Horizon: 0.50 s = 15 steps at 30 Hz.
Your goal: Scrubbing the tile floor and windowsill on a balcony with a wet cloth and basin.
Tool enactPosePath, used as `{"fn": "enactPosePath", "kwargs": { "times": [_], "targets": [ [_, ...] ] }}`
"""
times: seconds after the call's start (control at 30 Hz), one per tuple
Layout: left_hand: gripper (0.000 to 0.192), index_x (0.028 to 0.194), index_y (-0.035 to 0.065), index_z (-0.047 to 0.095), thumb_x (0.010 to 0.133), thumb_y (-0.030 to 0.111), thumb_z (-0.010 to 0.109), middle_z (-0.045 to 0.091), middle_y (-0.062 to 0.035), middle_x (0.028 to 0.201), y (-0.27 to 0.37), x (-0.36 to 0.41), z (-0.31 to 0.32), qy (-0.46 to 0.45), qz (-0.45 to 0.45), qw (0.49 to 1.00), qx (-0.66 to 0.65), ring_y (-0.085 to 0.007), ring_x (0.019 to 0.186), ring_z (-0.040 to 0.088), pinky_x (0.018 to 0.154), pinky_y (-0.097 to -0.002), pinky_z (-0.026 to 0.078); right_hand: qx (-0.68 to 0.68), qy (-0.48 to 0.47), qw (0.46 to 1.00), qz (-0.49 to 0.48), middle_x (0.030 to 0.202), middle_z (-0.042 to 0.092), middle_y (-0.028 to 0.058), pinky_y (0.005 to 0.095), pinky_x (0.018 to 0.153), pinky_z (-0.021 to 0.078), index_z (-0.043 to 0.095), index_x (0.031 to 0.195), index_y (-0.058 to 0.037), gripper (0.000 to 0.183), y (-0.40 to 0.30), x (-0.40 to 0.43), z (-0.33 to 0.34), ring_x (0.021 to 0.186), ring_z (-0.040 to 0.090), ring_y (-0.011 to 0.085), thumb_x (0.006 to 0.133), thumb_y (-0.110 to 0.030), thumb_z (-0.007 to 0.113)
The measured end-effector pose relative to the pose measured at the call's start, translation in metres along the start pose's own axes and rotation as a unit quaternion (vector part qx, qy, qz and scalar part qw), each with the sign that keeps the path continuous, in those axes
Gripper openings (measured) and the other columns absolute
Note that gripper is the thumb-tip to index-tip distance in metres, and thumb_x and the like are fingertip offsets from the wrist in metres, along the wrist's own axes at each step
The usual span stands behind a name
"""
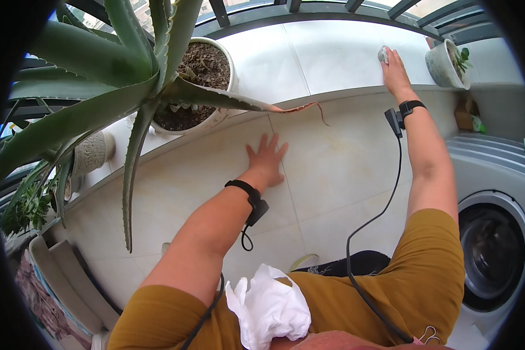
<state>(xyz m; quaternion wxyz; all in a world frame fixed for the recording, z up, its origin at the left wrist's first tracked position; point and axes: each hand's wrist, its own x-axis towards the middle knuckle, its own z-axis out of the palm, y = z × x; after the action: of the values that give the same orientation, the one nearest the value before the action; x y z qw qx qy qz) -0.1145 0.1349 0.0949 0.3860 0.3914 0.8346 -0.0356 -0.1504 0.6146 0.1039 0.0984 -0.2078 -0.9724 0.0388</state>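
Note:
On the white tiled ledge point(332, 52), my right hand point(396, 72) presses a small grey-white wad point(383, 54), perhaps a cloth or scrubber, under its fingers. A small white-grey pot with a succulent point(439, 65) stands just to the right of that hand. My left hand point(267, 162) has its fingers spread and holds nothing. It appears over the beige tiles point(332, 153) below the ledge; whether it touches them I cannot tell. The brown, dried tip of an aloe leaf point(302, 107) reaches out above and to the right of its fingers.
A large aloe point(153, 83) in a white pot point(234, 74) spreads spiny leaves at left. Smaller potted plants point(92, 153) stand beyond it. A front-loading washing machine point(492, 249) is at right. Dark window bars point(323, 13) line the ledge. Black cables point(389, 201) hang from wrist straps.

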Motion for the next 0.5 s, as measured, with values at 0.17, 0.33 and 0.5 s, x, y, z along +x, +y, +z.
{"fn": "enactPosePath", "kwargs": {
  "times": [0.17,0.33,0.5],
  "targets": [
    [0.095,0.157,0.0250,0.025,0.078,0.036,0.075,0.007,-0.0085,0.167,-0.002,-0.001,0.007,0.019,-0.008,1.000,0.000,-0.0345,0.153,0.003,0.114,-0.0716,0.019,-0.034,0.019,0.998,0.047,0.156,0.034,0.0126,0.0479,0.117,0.0292,0.033,0.152,-0.0149,0.061,-0.093,0.078,0.035,0.143,0.032,0.0341,0.098,-0.042,0.047],
    [0.095,0.157,0.0245,0.025,0.078,0.038,0.076,0.009,-0.0093,0.166,-0.002,-0.005,0.005,0.012,-0.014,1.000,0.014,-0.0354,0.153,0.004,0.113,-0.0719,0.020,0.028,-0.210,0.965,-0.154,0.152,0.045,0.0113,0.0461,0.117,0.0276,0.048,0.144,-0.0107,0.052,-0.285,0.063,0.002,0.143,0.036,0.0293,0.103,-0.039,0.037],
    [0.097,0.158,0.0250,0.023,0.078,0.040,0.076,0.006,-0.0118,0.167,-0.009,-0.004,0.004,-0.003,-0.019,0.999,0.025,-0.0367,0.153,0.004,0.112,-0.0704,0.023,0.148,-0.224,0.876,-0.400,0.161,0.031,0.0116,0.0402,0.122,0.0207,0.040,0.152,-0.0122,0.052,-0.310,0.008,-0.007,0.149,0.026,0.0277,0.104,-0.034,0.039]
  ]
}}
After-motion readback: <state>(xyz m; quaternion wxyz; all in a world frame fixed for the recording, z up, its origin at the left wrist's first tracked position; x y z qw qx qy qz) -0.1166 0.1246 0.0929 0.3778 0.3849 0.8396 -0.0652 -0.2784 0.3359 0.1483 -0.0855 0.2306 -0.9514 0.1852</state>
